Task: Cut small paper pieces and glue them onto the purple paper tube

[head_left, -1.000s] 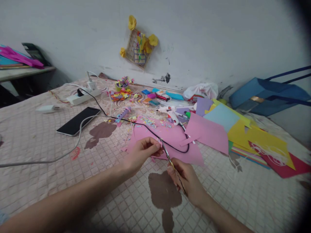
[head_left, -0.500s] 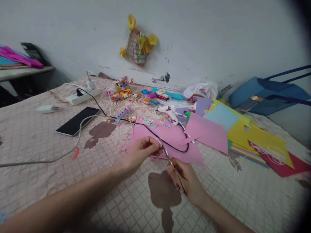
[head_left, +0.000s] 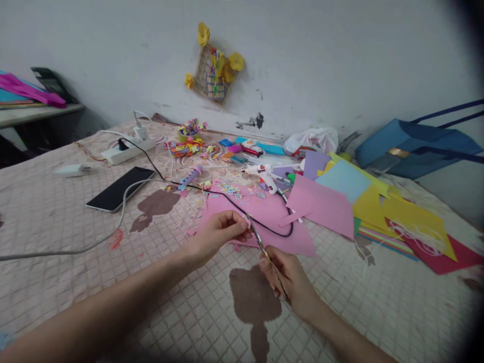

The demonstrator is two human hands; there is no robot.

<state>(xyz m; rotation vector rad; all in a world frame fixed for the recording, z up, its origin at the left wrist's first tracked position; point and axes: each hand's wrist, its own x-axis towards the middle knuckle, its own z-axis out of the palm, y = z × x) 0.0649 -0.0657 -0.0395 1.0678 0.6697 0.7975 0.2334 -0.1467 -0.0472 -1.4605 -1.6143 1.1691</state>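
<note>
My left hand (head_left: 227, 231) pinches a small piece of pink paper (head_left: 247, 222) between thumb and fingers. In my right hand (head_left: 283, 275) is a pair of scissors (head_left: 261, 247), the blades pointing up and left beside the small piece. Whether the blades are parted is too small to tell. Behind the hands a large pink sheet (head_left: 298, 245) lies on the cloth, with paper scraps (head_left: 230, 188) at its far edge and a black cord (head_left: 239, 205) across it.
A white glue gun (head_left: 264, 174) lies behind the pink sheet. Coloured sheets (head_left: 404, 214) and a blue bag (head_left: 412, 146) are at the right. At the left are a phone (head_left: 121, 189), a power strip (head_left: 128, 150) and a grey cable (head_left: 123, 217).
The whole view has shifted very slightly. Both hands hold the same things in nearly the same place.
</note>
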